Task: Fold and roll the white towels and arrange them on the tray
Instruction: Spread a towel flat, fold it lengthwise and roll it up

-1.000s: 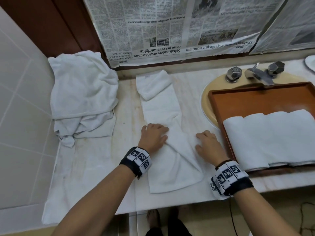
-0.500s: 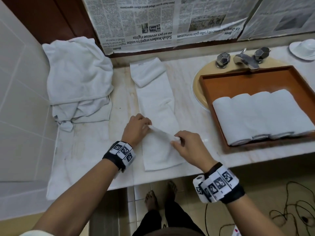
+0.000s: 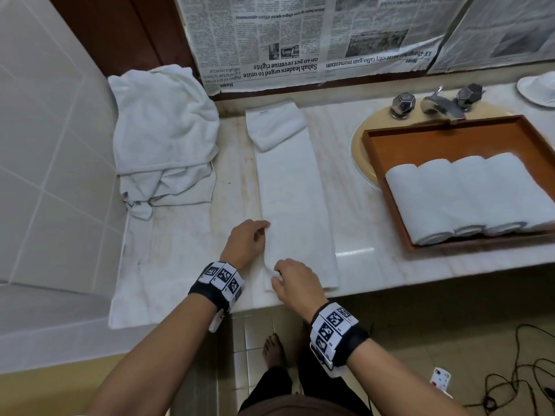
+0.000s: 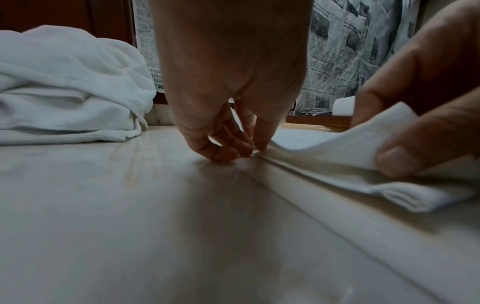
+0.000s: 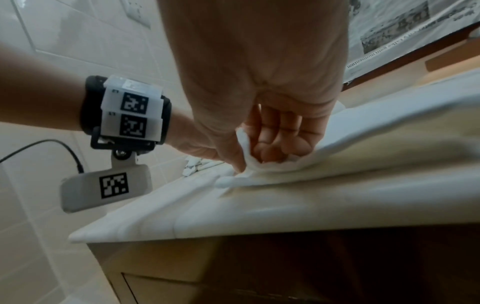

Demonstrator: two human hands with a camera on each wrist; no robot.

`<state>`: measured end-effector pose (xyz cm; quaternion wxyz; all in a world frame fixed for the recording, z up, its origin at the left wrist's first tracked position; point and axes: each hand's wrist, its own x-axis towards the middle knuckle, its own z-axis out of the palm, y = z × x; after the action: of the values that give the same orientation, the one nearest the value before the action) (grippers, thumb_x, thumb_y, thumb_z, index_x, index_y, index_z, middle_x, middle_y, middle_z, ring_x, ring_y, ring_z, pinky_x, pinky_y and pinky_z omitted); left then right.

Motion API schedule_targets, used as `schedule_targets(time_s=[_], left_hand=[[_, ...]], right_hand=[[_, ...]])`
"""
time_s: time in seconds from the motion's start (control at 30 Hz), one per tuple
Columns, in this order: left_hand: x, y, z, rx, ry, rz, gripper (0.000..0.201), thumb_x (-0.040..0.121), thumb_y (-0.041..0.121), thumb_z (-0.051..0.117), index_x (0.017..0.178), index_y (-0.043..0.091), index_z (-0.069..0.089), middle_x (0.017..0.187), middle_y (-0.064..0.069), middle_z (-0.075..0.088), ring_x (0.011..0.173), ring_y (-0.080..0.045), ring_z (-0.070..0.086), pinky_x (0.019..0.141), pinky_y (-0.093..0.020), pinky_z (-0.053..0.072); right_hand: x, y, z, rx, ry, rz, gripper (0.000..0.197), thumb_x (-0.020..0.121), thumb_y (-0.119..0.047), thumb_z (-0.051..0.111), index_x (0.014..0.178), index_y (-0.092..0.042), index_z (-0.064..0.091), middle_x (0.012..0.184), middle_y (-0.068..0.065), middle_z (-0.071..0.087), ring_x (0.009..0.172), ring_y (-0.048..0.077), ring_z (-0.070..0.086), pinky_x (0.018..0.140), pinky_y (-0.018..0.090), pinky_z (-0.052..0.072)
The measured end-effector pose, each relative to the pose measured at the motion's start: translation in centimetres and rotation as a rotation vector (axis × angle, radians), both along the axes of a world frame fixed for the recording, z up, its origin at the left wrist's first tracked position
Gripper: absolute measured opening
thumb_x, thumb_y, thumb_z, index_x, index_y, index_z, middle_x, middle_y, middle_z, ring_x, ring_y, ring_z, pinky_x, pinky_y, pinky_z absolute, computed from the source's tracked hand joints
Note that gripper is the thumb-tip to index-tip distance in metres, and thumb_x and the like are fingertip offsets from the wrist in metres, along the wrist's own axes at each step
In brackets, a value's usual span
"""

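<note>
two hands work at the near end of the long folded towel (image 3: 295,205), which lies as a narrow strip on the marble counter (image 3: 180,250), running from the counter's front edge away toward the wall. nearest, the right hand (image 3: 295,282) pinches the towel's near left corner between thumb and curled fingers (image 5: 280,148), lifting that corner a little off the layers beneath; the right wrist view shows the cloth bunched inside the fingers. just beyond it, the left hand (image 3: 246,244) sits at the towel's left edge, fingers bent downward with their tips (image 4: 226,152) pressed at the edge where cloth meets counter; whether they nip the cloth or only press it cannot be told. each wrist carries a black band with white coded markers (image 3: 222,279)

right of the towel, set over the sink basin (image 3: 360,151), is the brown wooden tray (image 3: 450,136), and four rolled white towels (image 3: 468,196) lie in it side by side, touching, their spiral ends facing the tray's near rim. left of the towel, well apart from it, a heap of unfolded white towels (image 3: 162,136) rests against the tiled side wall (image 3: 45,130). the towel's far end is turned back on itself into a small flap (image 3: 274,124). farther right of that flap stands the chrome tap with two knobs (image 3: 435,103), and beyond the towel's far end newspaper sheets (image 3: 315,34) cover the wall
</note>
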<state>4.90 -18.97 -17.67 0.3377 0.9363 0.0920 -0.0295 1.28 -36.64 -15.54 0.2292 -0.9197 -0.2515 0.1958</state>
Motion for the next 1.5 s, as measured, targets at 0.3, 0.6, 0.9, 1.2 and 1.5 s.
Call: schedule_targets(time_s=[0.3, 0.6, 0.9, 1.2, 1.5], left_hand=[[-1.3, -0.8, 0.5, -0.074, 0.068, 0.048, 0.038, 0.092, 0.012, 0.057, 0.130, 0.013, 0.064, 0.105, -0.003, 0.060, 0.100, -0.021, 0.060, 0.102, -0.031, 0.043], [-0.8, -3.7, -0.1, 0.258, 0.085, 0.020, 0.053, 0.105, 0.044, 0.031, 0.156, 0.035, 0.022, 0.166, 0.014, 0.008, 0.152, -0.021, 0.006, 0.117, -0.051, 0.016], [-1.7, -3.3, -1.7, 0.348, 0.224, 0.032, 0.055, 0.103, 0.052, 0.005, 0.156, 0.045, -0.004, 0.159, 0.025, -0.017, 0.153, -0.020, -0.011, 0.122, -0.053, -0.002], [1.5, -6.4, -1.3, 0.262, 0.237, 0.048, 0.054, 0.105, 0.050, 0.009, 0.156, 0.043, -0.007, 0.162, 0.024, -0.016, 0.152, -0.018, -0.017, 0.119, -0.060, -0.011], [-1.2, -5.2, -1.4, 0.340, 0.273, 0.032, 0.059, 0.102, 0.057, 0.005, 0.154, 0.042, -0.018, 0.159, 0.024, -0.025, 0.150, -0.022, -0.023, 0.116, -0.062, -0.015]], right_hand=[[-1.6, -0.8, 0.4, -0.051, 0.038, 0.168, 0.030, 0.095, -0.027, 0.052, 0.122, -0.014, 0.056, 0.112, 0.003, 0.057, 0.100, 0.020, 0.056, 0.085, 0.032, 0.043], [7.1, -2.5, -0.7, -0.043, -0.212, 0.012, 0.062, 0.097, -0.039, 0.019, 0.146, -0.009, 0.042, 0.151, 0.008, 0.044, 0.139, 0.028, 0.039, 0.110, 0.045, 0.036], [8.8, -7.0, -3.4, -0.307, -0.116, -0.043, 0.060, 0.104, -0.047, 0.007, 0.157, -0.025, -0.009, 0.161, -0.013, -0.020, 0.150, 0.013, -0.018, 0.122, 0.046, -0.007], [9.3, -4.1, -4.3, -0.230, -0.192, 0.115, 0.065, 0.101, -0.050, 0.002, 0.157, -0.018, -0.006, 0.165, -0.004, -0.011, 0.150, 0.010, -0.014, 0.123, 0.042, -0.004], [11.6, -7.3, -4.1, -0.204, -0.211, 0.062, 0.062, 0.102, -0.046, 0.009, 0.158, -0.023, -0.002, 0.163, -0.011, -0.011, 0.151, 0.012, -0.010, 0.123, 0.046, -0.001]])
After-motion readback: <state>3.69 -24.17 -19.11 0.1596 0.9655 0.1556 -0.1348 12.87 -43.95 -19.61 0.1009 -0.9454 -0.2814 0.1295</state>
